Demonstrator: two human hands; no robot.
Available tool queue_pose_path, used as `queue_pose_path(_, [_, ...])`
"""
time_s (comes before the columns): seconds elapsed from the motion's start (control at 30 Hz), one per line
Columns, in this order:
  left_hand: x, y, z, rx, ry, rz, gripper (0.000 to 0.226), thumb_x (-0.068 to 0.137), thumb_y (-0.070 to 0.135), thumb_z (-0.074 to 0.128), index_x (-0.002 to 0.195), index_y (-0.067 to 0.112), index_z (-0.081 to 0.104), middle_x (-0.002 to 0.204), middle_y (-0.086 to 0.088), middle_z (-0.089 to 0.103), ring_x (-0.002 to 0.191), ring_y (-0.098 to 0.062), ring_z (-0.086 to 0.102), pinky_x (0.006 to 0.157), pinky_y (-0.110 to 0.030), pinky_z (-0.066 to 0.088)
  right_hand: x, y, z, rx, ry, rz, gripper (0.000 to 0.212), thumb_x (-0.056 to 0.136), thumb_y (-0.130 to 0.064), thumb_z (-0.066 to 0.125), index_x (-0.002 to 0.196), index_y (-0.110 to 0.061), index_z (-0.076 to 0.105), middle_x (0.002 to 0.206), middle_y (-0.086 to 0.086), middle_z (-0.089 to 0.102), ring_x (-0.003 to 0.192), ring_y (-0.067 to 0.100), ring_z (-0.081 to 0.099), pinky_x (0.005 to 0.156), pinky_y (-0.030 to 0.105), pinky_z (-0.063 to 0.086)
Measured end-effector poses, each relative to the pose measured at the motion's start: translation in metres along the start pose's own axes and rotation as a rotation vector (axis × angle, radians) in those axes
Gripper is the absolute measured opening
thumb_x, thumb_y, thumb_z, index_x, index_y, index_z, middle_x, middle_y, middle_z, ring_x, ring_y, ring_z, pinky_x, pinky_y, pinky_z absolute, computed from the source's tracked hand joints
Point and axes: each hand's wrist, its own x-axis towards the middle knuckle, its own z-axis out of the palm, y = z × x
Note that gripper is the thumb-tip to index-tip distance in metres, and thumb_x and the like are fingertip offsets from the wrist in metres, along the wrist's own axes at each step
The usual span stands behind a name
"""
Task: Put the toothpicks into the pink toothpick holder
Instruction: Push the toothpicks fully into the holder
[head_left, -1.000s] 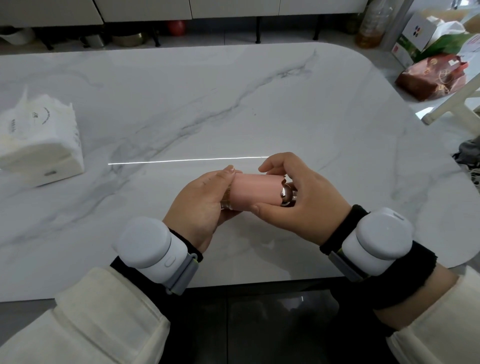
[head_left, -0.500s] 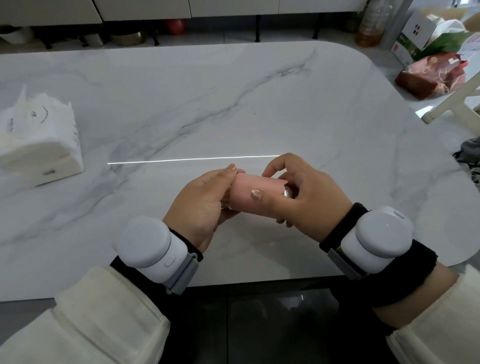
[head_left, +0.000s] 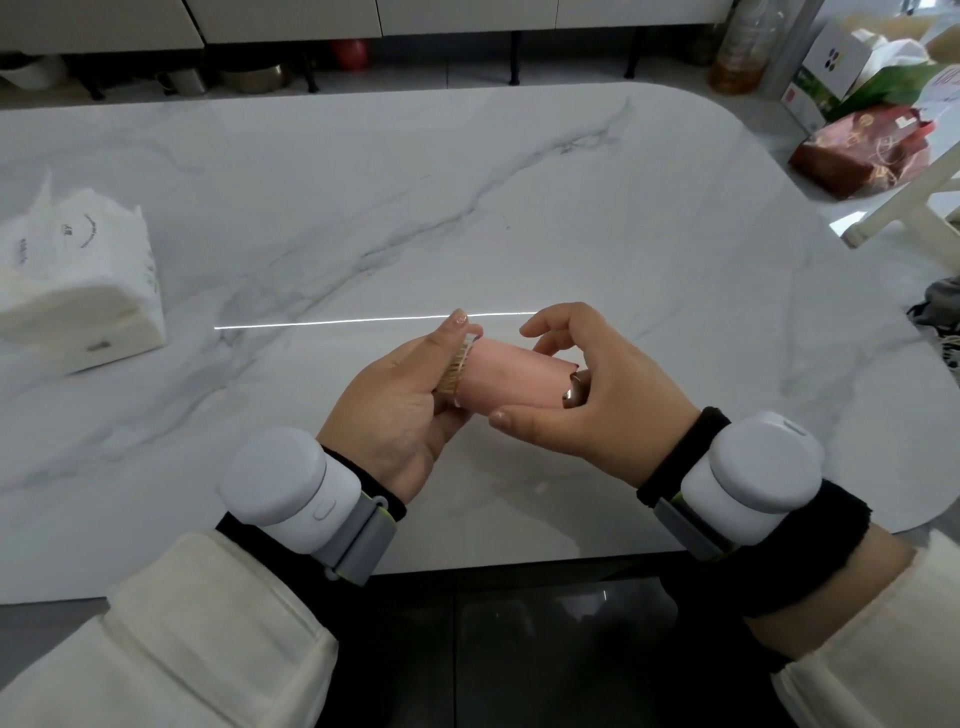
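The pink toothpick holder is a smooth cylinder held on its side above the near part of the marble table. A row of wooden toothpicks shows at its left end, pressed against my left hand, whose fingers cup that end. My right hand grips the right end, thumb underneath and fingers over the top. A shiny metal part shows at that end, partly hidden by my fingers.
A white pack of tissues lies at the table's left edge. Beyond the right edge are a red bag, boxes and a white chair frame. Cabinets and bowls stand behind the table's far edge.
The holder has tilted, its left end now higher. The toothpick ends have come into sight at that end. My right fingers have lifted and spread over the top.
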Motion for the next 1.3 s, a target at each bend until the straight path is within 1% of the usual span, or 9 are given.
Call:
queue_pose_path(0.13, [-0.0003, -0.0002, 0.0008, -0.039, -0.046, 0.023, 0.032, 0.067, 0.031, 0.066, 0.091, 0.011, 0.068, 0.067, 0.005, 0.070, 0.061, -0.007, 0.063, 0.072, -0.022, 0.055, 0.0011, -0.0004, 0.0004, 0.022, 0.025, -0.015, 0.048, 0.061, -0.034, 0.079, 0.099, -0.032, 0.049, 0.098, -0.009, 0.055, 0.063, -0.006, 0.050, 0.058, 0.006, 0.038])
queue_pose_path(0.27, [-0.0003, 0.0001, 0.0007, -0.058, -0.058, 0.019, 0.025, 0.070, 0.029, 0.065, 0.090, 0.014, 0.069, 0.065, 0.006, 0.069, 0.059, -0.006, 0.062, 0.071, -0.021, 0.056, 0.0013, 0.0006, -0.0004, 0.019, 0.033, -0.014, 0.041, 0.064, -0.038, 0.076, 0.094, -0.031, 0.050, 0.093, -0.009, 0.058, 0.062, -0.001, 0.052, 0.056, 0.010, 0.041])
queue_pose_path(0.43, [-0.0004, 0.0015, -0.0010, -0.065, -0.062, -0.003, 0.033, 0.063, 0.030, 0.067, 0.094, 0.018, 0.069, 0.083, 0.003, 0.070, 0.078, -0.012, 0.064, 0.071, -0.023, 0.056, 0.0026, 0.0007, 0.0000, 0.077, 0.030, 0.064, 0.038, 0.063, -0.050, 0.070, 0.091, -0.029, 0.054, 0.085, -0.004, 0.064, 0.062, 0.013, 0.064, 0.057, 0.025, 0.054])
queue_pose_path(0.53, [-0.0002, 0.0021, -0.0011, -0.080, -0.069, -0.023, 0.035, 0.069, 0.025, 0.066, 0.103, 0.018, 0.066, 0.090, 0.002, 0.069, 0.086, -0.015, 0.062, 0.074, -0.024, 0.056, 0.0032, 0.0016, 0.0001, 0.172, 0.029, 0.100, 0.034, 0.067, -0.048, 0.069, 0.090, -0.026, 0.056, 0.078, 0.002, 0.066, 0.052, 0.008, 0.063, 0.047, 0.019, 0.050])
queue_pose_path(0.73, [-0.0023, 0.0063, -0.0010, -0.024, -0.109, 0.011, 0.051, 0.064, 0.021, 0.065, 0.115, 0.022, 0.060, 0.096, 0.004, 0.067, 0.086, -0.010, 0.058, 0.086, -0.025, 0.044, 0.0043, 0.0041, 0.0005, 0.223, 0.032, 0.122, 0.024, 0.077, -0.041, 0.065, 0.090, -0.022, 0.057, 0.074, 0.003, 0.064, 0.049, 0.008, 0.064, 0.046, 0.020, 0.049])
queue_pose_path(0.87, [-0.0029, 0.0085, 0.0003, -0.034, -0.068, -0.009, 0.038, 0.067, 0.033, 0.066, 0.104, 0.024, 0.064, 0.095, 0.004, 0.066, 0.084, -0.011, 0.057, 0.083, -0.027, 0.039, 0.0044, 0.0039, 0.0009, 0.223, 0.023, 0.119, 0.023, 0.078, -0.041, 0.064, 0.091, -0.023, 0.057, 0.073, 0.005, 0.064, 0.049, 0.007, 0.063, 0.047, 0.020, 0.049])
queue_pose_path(1.0, [-0.0029, 0.0083, 0.0020, -0.023, -0.020, 0.003, 0.052, 0.056, 0.048, 0.067, 0.100, 0.019, 0.067, 0.089, 0.003, 0.066, 0.070, -0.009, 0.060, 0.069, -0.020, 0.047, 0.0036, 0.0029, 0.0015, 0.206, 0.002, 0.103, 0.023, 0.077, -0.041, 0.064, 0.091, -0.024, 0.056, 0.075, 0.003, 0.065, 0.051, 0.006, 0.062, 0.048, 0.019, 0.050])
queue_pose_path(1.1, [-0.0014, 0.0067, 0.0008, -0.010, 0.000, 0.007, 0.049, 0.056, 0.047, 0.068, 0.095, 0.017, 0.069, 0.094, -0.001, 0.067, 0.071, -0.011, 0.061, 0.066, -0.020, 0.049, 0.0034, 0.0026, 0.0014, 0.196, -0.001, 0.096, 0.025, 0.078, -0.039, 0.065, 0.093, -0.022, 0.057, 0.077, 0.002, 0.065, 0.052, 0.006, 0.062, 0.049, 0.018, 0.049])
queue_pose_path(1.3, [-0.0013, 0.0028, 0.0011, 0.025, -0.034, 0.090, 0.039, 0.062, 0.040, 0.065, 0.089, 0.011, 0.068, 0.071, 0.005, 0.069, 0.063, -0.008, 0.063, 0.061, -0.019, 0.052, 0.0033, 0.0004, 0.0013, 0.218, 0.018, 0.121, 0.028, 0.075, -0.041, 0.064, 0.092, -0.021, 0.058, 0.076, 0.007, 0.065, 0.050, 0.006, 0.063, 0.047, 0.017, 0.048])
